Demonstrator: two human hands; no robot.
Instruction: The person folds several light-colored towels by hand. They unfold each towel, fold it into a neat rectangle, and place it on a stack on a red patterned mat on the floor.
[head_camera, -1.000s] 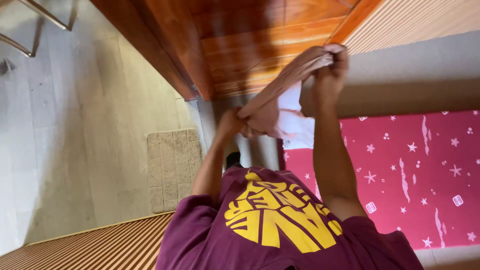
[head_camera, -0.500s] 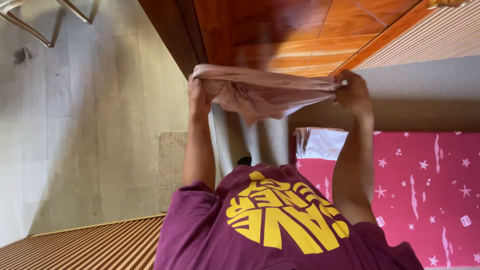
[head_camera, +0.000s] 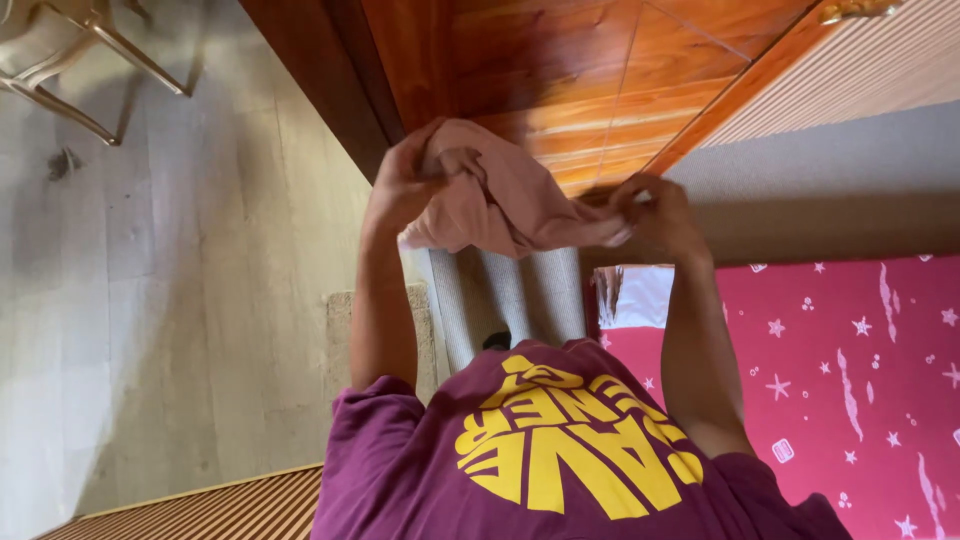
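left hand (head_camera: 405, 185) gripped bunched pink cloth (head_camera: 500, 200) | right hand (head_camera: 655, 215) pinched its other end | wooden door (head_camera: 580, 70) behind

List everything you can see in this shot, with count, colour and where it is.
cloth: one, dusty pink, bunched between both hands
door: one, reddish wood, top centre
bedsheet: one, pink with white stars, right
chair: one, pale frame, top left, partly out of frame
mat: one, beige, on the floor
floor: grey planks, left
T-shirt: one, maroon with yellow print, bottom centre
left hand: grips cloth's left end
right hand: grips cloth's right end
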